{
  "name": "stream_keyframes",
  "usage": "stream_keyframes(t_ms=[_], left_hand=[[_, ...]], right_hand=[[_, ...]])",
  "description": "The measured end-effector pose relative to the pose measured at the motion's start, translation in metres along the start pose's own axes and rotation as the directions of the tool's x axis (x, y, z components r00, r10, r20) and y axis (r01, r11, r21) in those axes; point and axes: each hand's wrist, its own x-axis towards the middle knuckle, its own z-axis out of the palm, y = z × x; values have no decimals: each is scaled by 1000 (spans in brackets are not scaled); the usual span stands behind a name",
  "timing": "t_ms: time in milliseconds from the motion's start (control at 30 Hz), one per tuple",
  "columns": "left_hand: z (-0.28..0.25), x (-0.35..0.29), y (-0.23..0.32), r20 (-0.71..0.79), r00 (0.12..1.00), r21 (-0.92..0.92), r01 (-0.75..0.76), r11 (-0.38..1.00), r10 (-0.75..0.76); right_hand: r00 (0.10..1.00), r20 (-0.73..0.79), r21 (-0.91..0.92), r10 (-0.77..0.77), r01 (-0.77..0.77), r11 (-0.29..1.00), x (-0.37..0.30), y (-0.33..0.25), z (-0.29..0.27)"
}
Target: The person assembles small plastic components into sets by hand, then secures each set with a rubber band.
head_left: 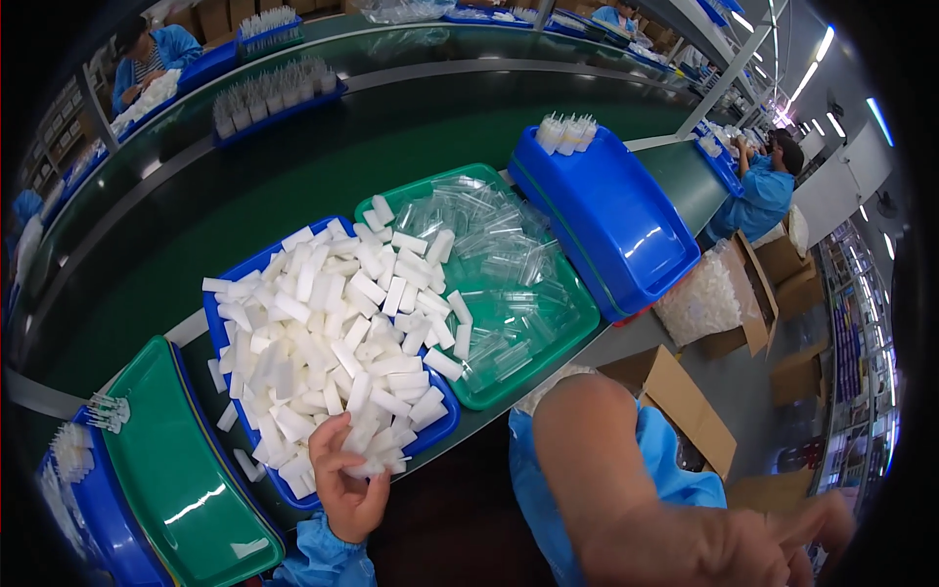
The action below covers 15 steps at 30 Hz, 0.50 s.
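Note:
My left hand (349, 494) is at the near edge of a blue tray (448, 423) heaped with white rectangular blocks (313, 323). Its fingers are curled round a white block (370, 468), partly hidden by the fingers. Low at the right, my right hand (729, 548) is raised close to the camera, away from the trays. It is blurred, its fingers appear bent, and anything in them cannot be made out. Beside the heap, a green tray (577, 333) holds many clear plastic tubes (489, 235), with some white blocks spilling over its left side.
Stacked blue trays (626, 225) with a cluster of white-and-clear pieces (567, 133) stand at the right. Another green tray (186, 479) lies at the left. Beyond runs a green conveyor belt (411, 127). Open cardboard boxes (680, 411) are on the right; a co-worker (763, 191) sits farther back.

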Motion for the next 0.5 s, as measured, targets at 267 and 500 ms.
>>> stream_keyframes(t_ms=[267, 500], left_hand=[[-1, 2, 1, 25, 1000, 23, -19, 1000, 19], [-4, -2, -3, 19, 1000, 44, -26, 999, 25]], right_hand=[[965, -128, -3, 227, -229, 973, -3, 3, 3], [973, -59, -65, 224, -227, 972, -5, -7, 4]])
